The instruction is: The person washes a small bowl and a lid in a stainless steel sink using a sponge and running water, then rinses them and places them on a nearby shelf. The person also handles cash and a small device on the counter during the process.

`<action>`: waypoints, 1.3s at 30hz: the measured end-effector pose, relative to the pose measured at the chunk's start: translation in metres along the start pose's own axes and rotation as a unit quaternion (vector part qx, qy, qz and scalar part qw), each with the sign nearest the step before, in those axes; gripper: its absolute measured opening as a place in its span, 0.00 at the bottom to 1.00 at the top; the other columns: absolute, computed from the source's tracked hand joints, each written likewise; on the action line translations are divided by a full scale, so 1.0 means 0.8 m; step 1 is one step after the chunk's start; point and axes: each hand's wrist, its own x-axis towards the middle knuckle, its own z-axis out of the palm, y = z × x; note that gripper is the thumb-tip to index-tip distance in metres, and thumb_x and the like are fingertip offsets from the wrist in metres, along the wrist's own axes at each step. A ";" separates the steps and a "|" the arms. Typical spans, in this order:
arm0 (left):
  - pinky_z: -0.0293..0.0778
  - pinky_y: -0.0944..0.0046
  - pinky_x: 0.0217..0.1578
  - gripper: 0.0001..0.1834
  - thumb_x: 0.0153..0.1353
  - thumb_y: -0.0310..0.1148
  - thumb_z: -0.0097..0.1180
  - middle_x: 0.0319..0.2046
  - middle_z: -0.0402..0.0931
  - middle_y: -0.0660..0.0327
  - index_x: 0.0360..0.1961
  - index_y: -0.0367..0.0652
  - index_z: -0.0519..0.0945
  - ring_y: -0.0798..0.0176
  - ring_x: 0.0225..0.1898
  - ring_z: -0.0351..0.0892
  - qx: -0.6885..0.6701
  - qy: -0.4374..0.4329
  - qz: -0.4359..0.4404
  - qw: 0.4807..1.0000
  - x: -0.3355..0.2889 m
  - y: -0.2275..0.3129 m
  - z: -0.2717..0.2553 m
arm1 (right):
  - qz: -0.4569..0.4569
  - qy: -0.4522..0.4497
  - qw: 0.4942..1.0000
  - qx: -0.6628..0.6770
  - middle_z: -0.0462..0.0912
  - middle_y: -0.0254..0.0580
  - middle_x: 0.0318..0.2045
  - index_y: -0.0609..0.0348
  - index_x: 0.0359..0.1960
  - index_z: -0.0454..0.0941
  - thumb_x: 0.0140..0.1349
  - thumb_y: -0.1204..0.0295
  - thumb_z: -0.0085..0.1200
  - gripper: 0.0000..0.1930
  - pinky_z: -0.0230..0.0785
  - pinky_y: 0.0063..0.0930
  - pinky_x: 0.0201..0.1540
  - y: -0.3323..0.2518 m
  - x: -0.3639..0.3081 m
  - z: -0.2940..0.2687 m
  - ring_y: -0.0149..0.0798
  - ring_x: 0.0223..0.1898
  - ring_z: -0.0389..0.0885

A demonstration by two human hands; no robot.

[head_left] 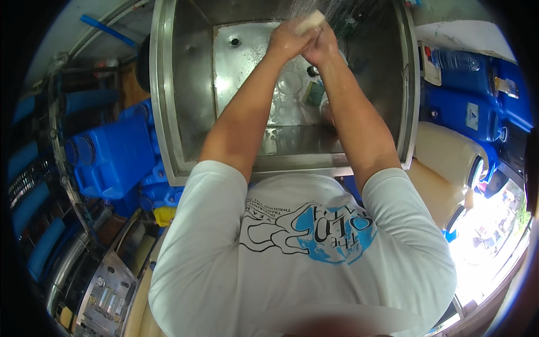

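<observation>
Both my hands meet over the far part of a deep stainless-steel sink (193, 84), under a spray of water. Between them is a pale cream, rounded block (310, 22); its exact kind does not show. My left hand (287, 42) is closed against its left and near side. My right hand (324, 48) presses in from the right, fingers curled and partly hidden. Below, on the sink floor, lie a green-and-yellow scouring sponge (314, 93) and a small dark round piece (313, 71) by my right wrist. A clear round shape (289, 82) shows faintly between my forearms.
A dark drain hole (234, 42) opens at the sink's far left. Blue jerrycans (115, 157) stand on the left, more blue containers (469, 106) on the right, above cream-coloured jugs (449, 151). A metal panel with gauges (105, 295) sits at lower left.
</observation>
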 end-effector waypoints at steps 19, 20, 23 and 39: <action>0.76 0.56 0.45 0.37 0.60 0.69 0.46 0.45 0.79 0.56 0.48 0.44 0.79 0.57 0.44 0.80 -0.414 -0.102 -0.196 0.883 0.048 -0.016 0.002 | 0.019 -0.043 0.970 -0.237 0.79 0.42 0.46 0.62 0.51 0.73 0.66 0.61 0.55 0.19 0.74 0.35 0.49 -0.042 -0.046 0.049 0.39 0.44 0.80; 0.75 0.57 0.46 0.37 0.61 0.68 0.46 0.46 0.79 0.56 0.49 0.44 0.79 0.57 0.45 0.79 -0.354 -0.061 -0.146 0.922 0.049 -0.012 0.009 | 0.017 -0.053 0.970 -0.235 0.79 0.42 0.46 0.62 0.51 0.73 0.66 0.62 0.54 0.19 0.74 0.36 0.50 -0.048 -0.054 0.052 0.39 0.44 0.80; 0.73 0.58 0.47 0.35 0.63 0.65 0.47 0.48 0.79 0.56 0.52 0.43 0.78 0.58 0.48 0.78 -0.299 -0.035 -0.101 0.948 0.061 -0.003 0.000 | 0.024 -0.139 0.940 -0.309 0.79 0.43 0.45 0.63 0.51 0.73 0.68 0.65 0.52 0.16 0.75 0.37 0.52 -0.057 -0.061 0.043 0.40 0.45 0.81; 0.75 0.64 0.38 0.20 0.56 0.38 0.63 0.36 0.82 0.59 0.45 0.36 0.78 0.65 0.37 0.81 -0.184 0.090 -0.263 0.943 -0.145 -0.051 -0.170 | 0.075 0.138 0.961 -0.226 0.75 0.50 0.44 0.63 0.50 0.67 0.72 0.68 0.43 0.12 0.77 0.36 0.40 0.083 0.006 -0.070 0.41 0.39 0.77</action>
